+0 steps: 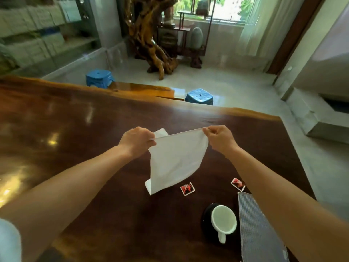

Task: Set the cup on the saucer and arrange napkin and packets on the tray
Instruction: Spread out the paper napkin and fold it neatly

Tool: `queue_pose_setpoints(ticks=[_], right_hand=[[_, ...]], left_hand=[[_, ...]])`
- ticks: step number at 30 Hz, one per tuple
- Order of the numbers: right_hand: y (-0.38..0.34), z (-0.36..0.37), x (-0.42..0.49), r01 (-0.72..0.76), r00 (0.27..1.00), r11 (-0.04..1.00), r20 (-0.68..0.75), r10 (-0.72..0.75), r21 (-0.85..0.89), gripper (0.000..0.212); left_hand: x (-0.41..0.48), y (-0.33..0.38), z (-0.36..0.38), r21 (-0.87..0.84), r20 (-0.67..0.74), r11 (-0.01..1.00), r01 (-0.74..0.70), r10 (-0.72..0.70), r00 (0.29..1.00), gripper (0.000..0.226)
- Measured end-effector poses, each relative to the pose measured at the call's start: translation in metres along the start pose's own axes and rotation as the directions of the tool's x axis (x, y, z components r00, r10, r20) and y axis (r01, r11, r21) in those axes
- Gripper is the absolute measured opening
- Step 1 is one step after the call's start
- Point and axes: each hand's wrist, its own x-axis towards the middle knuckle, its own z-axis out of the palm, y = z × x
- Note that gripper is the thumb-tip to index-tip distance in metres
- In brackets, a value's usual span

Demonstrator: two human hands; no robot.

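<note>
A white napkin (175,161) hangs in the air above the dark wooden table (75,129). My left hand (137,141) pinches its upper left corner and my right hand (220,138) pinches the upper right corner, so the cloth is stretched between them and droops toward me. A white cup (223,222) stands on a black saucer (206,214) near the front, handle toward me. Two red-and-white packets lie on the table: one (187,188) just below the napkin, the other (238,184) beside my right forearm. A grey ribbed tray (255,227) lies right of the cup, partly under my right arm.
The table's far edge runs from upper left to right. Beyond it stand two blue plastic stools (99,78) (199,97) on a pale tiled floor. A carved wooden root sculpture (151,40) stands further back by the window.
</note>
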Motion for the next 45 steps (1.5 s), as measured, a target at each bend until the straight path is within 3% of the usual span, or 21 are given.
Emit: queue_pose_setpoints(ticks=[4, 9, 12, 15, 21, 25, 30, 33, 39, 42, 45], right_hand=[[0.001, -0.02, 0.0, -0.011, 0.993, 1.0, -0.119, 0.01, -0.008, 0.038], [-0.003, -0.034, 0.004, -0.008, 0.983, 1.0, -0.185, 0.008, 0.004, 0.034], [-0.007, -0.04, 0.013, 0.006, 0.984, 0.998, -0.177, -0.016, -0.056, 0.035], [-0.014, -0.047, 0.025, 0.017, 0.985, 0.986, -0.169, -0.046, -0.168, 0.039], [-0.04, -0.077, 0.055, 0.009, 0.974, 0.979, -0.221, -0.056, -0.206, 0.033], [-0.053, -0.105, 0.073, 0.046, 0.947, 0.99, -0.31, -0.086, -0.133, 0.019], [-0.065, -0.116, 0.088, 0.1, 0.922, 0.99, -0.364, -0.13, -0.101, 0.021], [-0.065, -0.108, 0.088, 0.119, 0.918, 0.99, -0.372, -0.14, -0.077, 0.022], [-0.011, -0.051, 0.056, 0.085, 0.978, 0.984, -0.175, -0.113, -0.158, 0.016], [0.034, -0.011, 0.024, 0.041, 0.996, 0.985, -0.074, -0.053, -0.167, 0.011], [0.082, 0.027, -0.012, -0.091, 0.992, 0.98, 0.068, 0.105, -0.178, 0.013]], left_hand=[[-0.012, 0.002, -0.01, -0.013, 0.0, 0.997, 0.076, -0.076, 0.997, 0.011], [-0.006, -0.009, -0.009, 0.094, 0.092, 0.98, 0.173, -0.182, 0.979, 0.03], [0.006, -0.022, -0.016, 0.153, 0.073, 0.967, 0.206, -0.219, 0.973, 0.021], [0.027, -0.036, -0.031, 0.183, 0.001, 0.961, 0.207, -0.211, 0.978, 0.016], [0.081, -0.063, -0.089, 0.311, -0.253, 0.932, 0.187, -0.108, 0.961, 0.014], [0.106, -0.074, -0.133, 0.227, -0.311, 0.946, 0.232, -0.155, 0.938, 0.027], [0.104, -0.078, -0.16, 0.202, -0.561, 0.956, 0.213, -0.065, 0.826, 0.02], [0.091, -0.087, -0.16, 0.172, -0.608, 0.968, 0.185, -0.044, 0.793, 0.018], [0.022, -0.114, -0.1, 0.138, -0.514, 0.965, 0.224, -0.123, 0.849, 0.014], [-0.027, -0.127, -0.049, 0.108, -0.361, 0.96, 0.257, -0.203, 0.91, 0.024], [-0.08, -0.131, 0.007, 0.119, -0.139, 0.942, 0.314, -0.297, 0.945, 0.028]])
